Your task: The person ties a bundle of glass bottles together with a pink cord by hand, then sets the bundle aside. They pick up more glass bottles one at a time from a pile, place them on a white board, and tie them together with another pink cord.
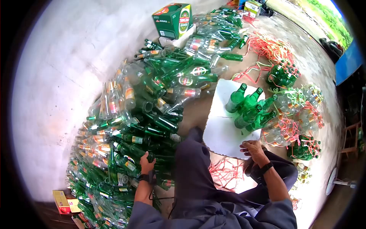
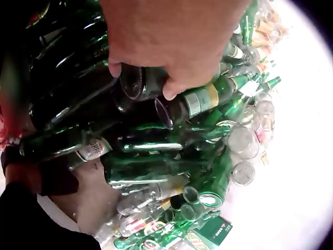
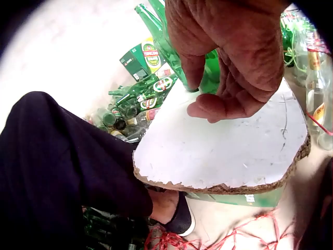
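At the edge of the bottle heap my left hand [image 1: 147,164] grips a dark green bottle [image 2: 134,83] by its base end, thumb and fingers on either side. The rest of that bottle is hidden under the hand in the left wrist view. My right hand [image 1: 253,150] hovers over the near edge of a white-topped board [image 1: 221,133], fingers loosely curled and holding nothing. Several green bottles [image 1: 250,102] stand upright in a cluster on the board's far right part, beyond the right hand.
A large heap of green and clear bottles [image 1: 164,122] lies along the wall at left. Tied bundles of bottles [image 1: 282,131] stand right of the board. Red and pale strapping [image 1: 270,47] lies behind; more red strips [image 1: 227,173] lie below the board. A green beer carton [image 1: 173,21] sits at the back.
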The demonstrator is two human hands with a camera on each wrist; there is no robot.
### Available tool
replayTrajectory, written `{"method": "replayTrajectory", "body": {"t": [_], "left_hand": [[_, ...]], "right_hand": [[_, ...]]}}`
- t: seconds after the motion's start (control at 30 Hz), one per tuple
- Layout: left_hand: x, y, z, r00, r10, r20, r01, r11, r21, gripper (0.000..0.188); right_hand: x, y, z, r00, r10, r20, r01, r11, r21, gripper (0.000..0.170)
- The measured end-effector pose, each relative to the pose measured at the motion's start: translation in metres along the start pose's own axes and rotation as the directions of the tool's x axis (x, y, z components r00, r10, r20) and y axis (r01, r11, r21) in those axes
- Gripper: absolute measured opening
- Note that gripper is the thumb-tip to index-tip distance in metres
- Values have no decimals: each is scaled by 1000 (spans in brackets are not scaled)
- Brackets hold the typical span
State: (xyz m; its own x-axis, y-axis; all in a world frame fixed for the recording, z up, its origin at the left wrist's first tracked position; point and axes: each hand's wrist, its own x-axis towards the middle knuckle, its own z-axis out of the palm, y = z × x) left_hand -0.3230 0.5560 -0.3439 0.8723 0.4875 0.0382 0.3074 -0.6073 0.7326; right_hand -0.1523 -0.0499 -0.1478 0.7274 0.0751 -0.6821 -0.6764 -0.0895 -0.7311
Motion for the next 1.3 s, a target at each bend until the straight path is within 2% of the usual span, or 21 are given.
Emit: {"method": "replayTrajectory", "body": {"t": [0.07, 0.1, 0.17, 0.2, 0.23, 0.27, 0.4, 0.43, 0.47, 0.5, 0.57, 0.7, 0.73, 0.77, 0.9, 0.97, 1.1, 1.17, 1.2, 1.27, 1.3], "left_hand": [[5, -10, 5, 950, -294, 108, 313, 907, -284, 52], [9, -1, 3, 952, -288, 108, 307, 908, -283, 52], [10, 14, -2, 875, -379, 303, 484, 637, -601, 51], [8, 28, -8, 872, -395, 290, 488, 637, -597, 51], [6, 45, -13, 969, -184, 164, 225, 931, -287, 42], [1, 55, -19, 987, 68, 146, -84, 991, 105, 34], [1, 50, -16, 983, 84, 166, -113, 978, 174, 24], [2, 49, -12, 979, -128, 157, 150, 979, -141, 24], [1, 47, -9, 922, -323, 215, 386, 814, -433, 25], [1, 51, -8, 920, -328, 216, 391, 812, -432, 25], [4, 58, -9, 732, -573, 369, 560, 196, -805, 23], [-11, 48, -9, 777, -535, 332, 547, 311, -777, 24], [-18, 40, -9, 894, -403, 193, 429, 654, -623, 22], [-23, 33, -8, 972, -211, 105, 235, 895, -379, 20], [-42, 87, -23, 954, -225, 198, 295, 821, -488, 22], [-46, 113, -27, 876, -396, 275, 446, 451, -773, 22], [-49, 163, -35, 918, -363, 160, 348, 544, -763, 22], [-41, 192, -42, 931, -331, 156, 282, 377, -882, 28], [-36, 211, -49, 929, -334, 158, 284, 372, -884, 28], [-23, 257, -67, 974, -151, 171, 228, 618, -752, 43], [-14, 280, -72, 984, -60, 169, 175, 548, -818, 47]], "right_hand": [[-2, 0, 0, 1000, -5, 13, 5, 1000, 9, 32], [-3, -2, -1, 1000, -9, 11, 9, 1000, 13, 32], [-6, -3, -1, 999, -10, 30, 10, 1000, -14, 32], [-10, -6, 1, 1000, -24, 13, 24, 1000, -13, 33], [-13, -6, 3, 999, -35, 1, 35, 999, -12, 34], [-7, 1, 0, 999, -36, 9, 37, 999, -16, 37], [-15, -6, 5, 1000, -17, -2, 17, 1000, 5, 33], [-13, -4, 4, 1000, -20, 7, 20, 1000, 3, 33], [-12, -2, 2, 1000, -22, 14, 22, 1000, 1, 34], [-13, 0, 2, 1000, -17, 15, 17, 1000, -2, 34], [-13, 1, 1, 999, -41, 21, 41, 999, -10, 34], [-16, -1, 5, 999, -36, 17, 36, 999, -15, 34], [-18, -2, 6, 999, -41, 19, 41, 999, -22, 33], [-20, -3, 7, 999, -46, 22, 47, 998, -28, 33], [-25, -2, 9, 998, -54, 16, 55, 997, -49, 32], [-24, 1, 6, 998, -52, 27, 54, 995, -79, 33], [-23, -1, 5, 997, -61, 44, 65, 993, -96, 35], [-23, -6, 7, 995, -93, 36, 96, 990, -107, 39], [-25, -12, 8, 995, -91, 33, 94, 989, -112, 39], [-37, -29, 16, 975, -219, 49, 219, 976, 1, 44], [-43, -38, 21, 975, -216, 48, 216, 976, -2, 44]]}}
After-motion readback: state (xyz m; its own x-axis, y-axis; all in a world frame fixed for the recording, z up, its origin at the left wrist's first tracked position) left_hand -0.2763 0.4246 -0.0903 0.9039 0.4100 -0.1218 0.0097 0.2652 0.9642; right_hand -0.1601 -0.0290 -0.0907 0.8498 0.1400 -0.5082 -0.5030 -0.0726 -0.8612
